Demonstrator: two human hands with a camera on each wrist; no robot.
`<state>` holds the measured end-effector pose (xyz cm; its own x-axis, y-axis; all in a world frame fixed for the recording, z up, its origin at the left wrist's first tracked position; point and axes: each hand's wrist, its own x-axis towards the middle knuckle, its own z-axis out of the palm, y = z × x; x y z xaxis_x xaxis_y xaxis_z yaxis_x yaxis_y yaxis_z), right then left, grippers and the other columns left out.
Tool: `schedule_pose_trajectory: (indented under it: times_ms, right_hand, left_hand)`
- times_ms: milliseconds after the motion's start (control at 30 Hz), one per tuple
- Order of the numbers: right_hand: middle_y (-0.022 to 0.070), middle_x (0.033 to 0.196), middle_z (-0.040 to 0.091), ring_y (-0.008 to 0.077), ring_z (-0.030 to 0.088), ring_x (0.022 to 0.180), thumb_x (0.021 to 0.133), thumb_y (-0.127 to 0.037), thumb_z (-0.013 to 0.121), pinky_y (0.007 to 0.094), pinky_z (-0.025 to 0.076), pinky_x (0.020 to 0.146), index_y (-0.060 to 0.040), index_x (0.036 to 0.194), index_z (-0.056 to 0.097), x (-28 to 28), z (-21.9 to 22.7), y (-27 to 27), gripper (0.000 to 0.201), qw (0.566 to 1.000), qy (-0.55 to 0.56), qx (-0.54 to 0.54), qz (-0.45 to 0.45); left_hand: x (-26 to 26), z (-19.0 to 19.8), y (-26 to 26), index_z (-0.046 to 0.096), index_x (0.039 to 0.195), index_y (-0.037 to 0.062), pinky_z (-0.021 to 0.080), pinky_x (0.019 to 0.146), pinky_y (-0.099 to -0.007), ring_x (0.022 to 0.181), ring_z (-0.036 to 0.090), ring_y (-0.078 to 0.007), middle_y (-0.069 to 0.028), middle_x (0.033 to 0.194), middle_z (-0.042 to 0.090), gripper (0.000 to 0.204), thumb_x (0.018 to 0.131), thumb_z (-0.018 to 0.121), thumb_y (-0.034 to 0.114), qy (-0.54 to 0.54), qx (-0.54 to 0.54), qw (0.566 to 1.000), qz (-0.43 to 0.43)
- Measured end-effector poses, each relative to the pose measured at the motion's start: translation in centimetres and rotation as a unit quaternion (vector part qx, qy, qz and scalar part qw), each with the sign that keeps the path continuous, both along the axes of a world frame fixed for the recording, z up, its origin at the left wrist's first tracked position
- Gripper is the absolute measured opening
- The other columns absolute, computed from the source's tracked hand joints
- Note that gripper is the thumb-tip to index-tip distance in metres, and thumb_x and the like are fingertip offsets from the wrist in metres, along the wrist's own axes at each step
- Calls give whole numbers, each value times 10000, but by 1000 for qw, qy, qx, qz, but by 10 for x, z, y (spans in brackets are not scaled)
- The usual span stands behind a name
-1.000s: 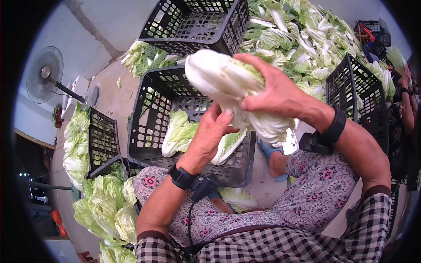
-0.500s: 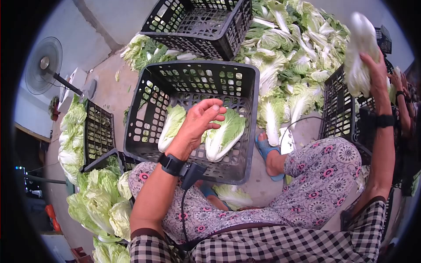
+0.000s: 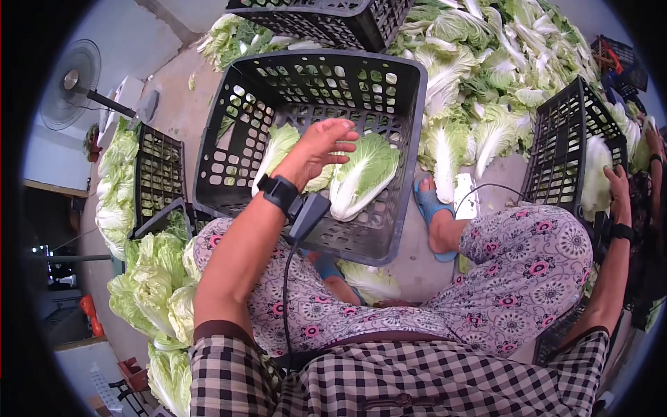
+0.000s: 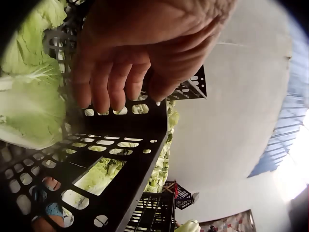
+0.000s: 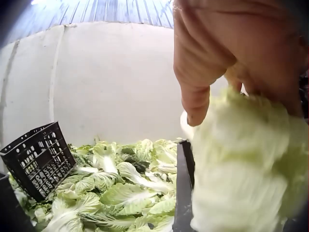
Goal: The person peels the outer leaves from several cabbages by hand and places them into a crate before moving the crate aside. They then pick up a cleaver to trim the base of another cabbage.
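Head view: left hand hovers slack-fingered over the middle crate, right hand lowers a cabbage into the crate to its right; wrist views: left fingers empty, right fingers clasping that cabbage.

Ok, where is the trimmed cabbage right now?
In the head view the cabbage is at the far right, gripped by the right hand and held inside the black crate beside the person's right knee.
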<state>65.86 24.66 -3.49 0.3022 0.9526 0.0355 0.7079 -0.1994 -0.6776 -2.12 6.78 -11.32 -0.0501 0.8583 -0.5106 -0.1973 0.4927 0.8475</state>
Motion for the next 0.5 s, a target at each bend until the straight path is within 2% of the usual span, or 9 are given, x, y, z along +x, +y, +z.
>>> schedule_pose_trajectory:
  times_ms: [100, 133, 200, 267, 300, 333, 367, 400, 500]
  right_hand:
    - [174, 1347, 414, 255, 376, 1259, 803, -351, 620, 325, 282, 1027, 64, 1326, 351, -7, -9, 2, 720, 998, 10, -41, 56]
    - [146, 1325, 442, 237, 397, 1234, 811, -377, 604, 358, 303, 1002, 14, 1326, 386, -9, -9, 10, 683, 997, 21, -8, 68]
    - [95, 1269, 498, 197, 437, 1199, 838, -406, 566, 351, 327, 962, -44, 1325, 413, -88, 32, -16, 626, 998, 24, -10, 57]
    - [83, 1249, 515, 187, 449, 1180, 842, -422, 557, 351, 314, 961, -70, 1316, 431, -144, 55, -33, 603, 994, 13, 12, 112]
    - [79, 1245, 514, 192, 447, 1176, 840, -421, 561, 358, 308, 968, -70, 1299, 448, -161, 63, -35, 589, 990, -2, -11, 143]
    - [76, 1241, 513, 197, 445, 1172, 837, -421, 565, 366, 303, 975, -70, 1283, 465, -176, 69, -35, 576, 984, -17, -33, 174]
    - [73, 1237, 512, 203, 443, 1168, 834, -420, 569, 374, 298, 982, -70, 1266, 482, -184, 70, -33, 562, 976, -30, -55, 206]
    - [80, 1227, 516, 201, 447, 1163, 836, -407, 574, 361, 298, 986, -55, 1258, 484, -188, 67, -30, 556, 972, -15, -60, 226]
    - [115, 1189, 533, 196, 468, 1141, 846, -347, 590, 304, 293, 1009, 10, 1233, 483, -195, 48, -17, 537, 955, 34, -80, 283]
  left_hand:
    - [-6, -17, 13, 533, 1093, 114, 514, 689, -312, 836, 597, -138, -25, 999, 609, 321, 868, 588, 336, 47, -14, 999, 19]
    - [-7, -23, 17, 533, 1092, 117, 513, 688, -313, 834, 596, -138, -21, 998, 610, 321, 868, 587, 340, 68, -18, 997, 21]
    - [-8, -44, 20, 534, 1102, 112, 508, 690, -325, 873, 583, -151, -29, 1011, 602, 368, 847, 598, 369, 129, -39, 991, 7]
    - [-7, -62, 16, 535, 1117, 101, 504, 688, -330, 887, 573, -160, -36, 1019, 596, 402, 836, 603, 381, 180, -66, 981, -26]
    - [-9, -69, 14, 506, 1200, 54, 502, 655, -354, 920, 554, -184, -78, 1077, 585, 508, 826, 608, 382, 215, -86, 970, -81]
    - [-17, -88, 10, 448, 1269, 5, 511, 603, -371, 839, 582, -213, -135, 1127, 567, 602, 823, 614, 375, 273, -71, 949, -143]
    - [-24, -107, 6, 467, 1239, -22, 510, 580, -368, 782, 596, -230, -161, 1079, 584, 597, 816, 610, 373, 372, -49, 900, -223]
    - [-27, -116, 1, 486, 1210, -50, 508, 556, -366, 724, 610, -248, -187, 1031, 601, 593, 809, 606, 371, 466, -27, 833, -298]
    - [-16, -96, -10, 537, 1102, -77, 484, 476, -362, 600, 602, -265, -226, 939, 600, 555, 807, 609, 388, 401, -153, 859, -278]
